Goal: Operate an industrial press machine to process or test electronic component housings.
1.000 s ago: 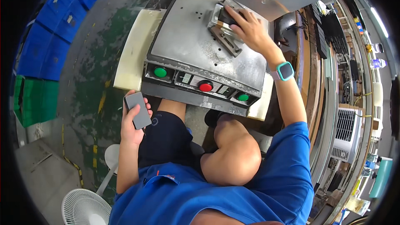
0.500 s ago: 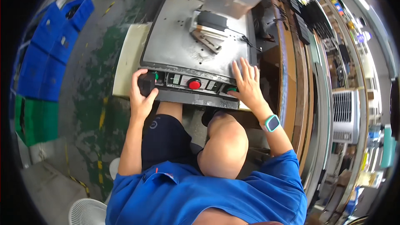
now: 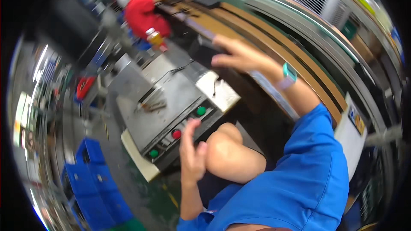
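My left hand (image 3: 192, 156) is raised in front of the machine's control strip, thumb and fingers apart, with nothing in it. Beyond it are a red button (image 3: 176, 134) and two green ones, the nearest being the right green button (image 3: 201, 111). My right hand (image 3: 244, 55) reaches out over the bench side, smeared by motion. At its fingertips is a dark block (image 3: 203, 50), which it seems to grip by one end. The machine's metal plate (image 3: 180, 90) carries a small fixture (image 3: 153, 105) beneath a tilted grey metal housing (image 3: 132, 77).
A long bench with wooden edges (image 3: 252, 28) runs along the right. Past the machine a person in a red shirt (image 3: 143, 15) works, with a yellowish bottle (image 3: 153, 37) nearby. Blue crates (image 3: 96, 184) stand at lower left. A pale board (image 3: 218, 92) adjoins the machine.
My view has swung to the right. My left hand has left the machine's front and no longer holds the black block. My right hand has moved off the right green button toward the bench.
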